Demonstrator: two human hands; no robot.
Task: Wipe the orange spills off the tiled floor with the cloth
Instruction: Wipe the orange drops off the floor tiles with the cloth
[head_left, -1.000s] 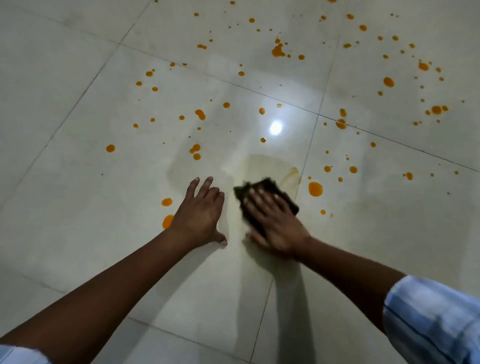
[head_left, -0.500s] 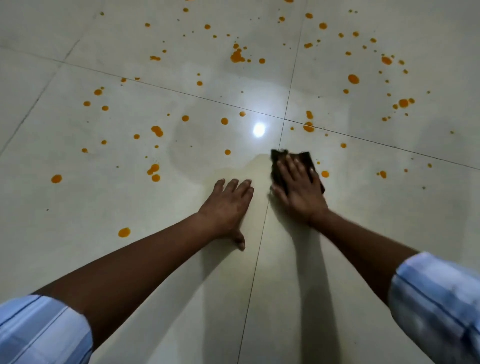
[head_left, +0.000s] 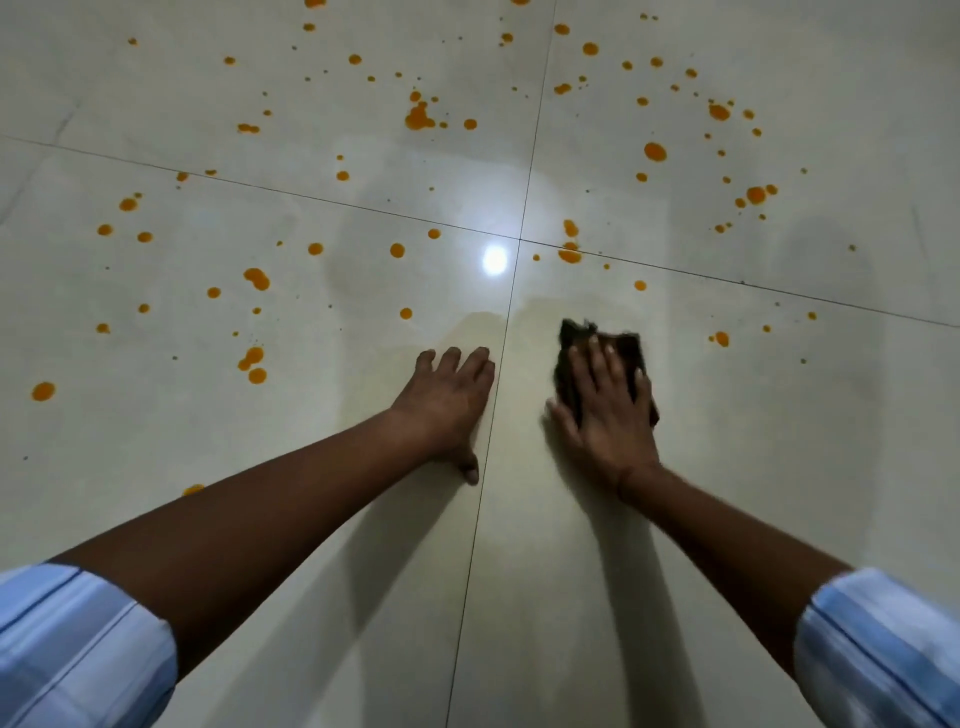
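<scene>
Currently right hand (head_left: 605, 415) is pressing the dark crumpled cloth (head_left: 576, 338) flat-fingered, not curled, onto the glossy cream tiled floor (head_left: 727, 467), nearest round orange spills (head_left: 721, 339) lying beyond and right of that cloth; left hand (head_left: 447, 400) is bracing open-palmed left of it.

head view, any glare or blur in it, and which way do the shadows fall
In the head view, a round white glare spot sits on the glossy tiled floor near the grout crossing. In the same head view, the cloth and the right hand pressing it are motion-smeared, while the left hand is sharper. Both arms cast soft shadows toward the camera.
</scene>
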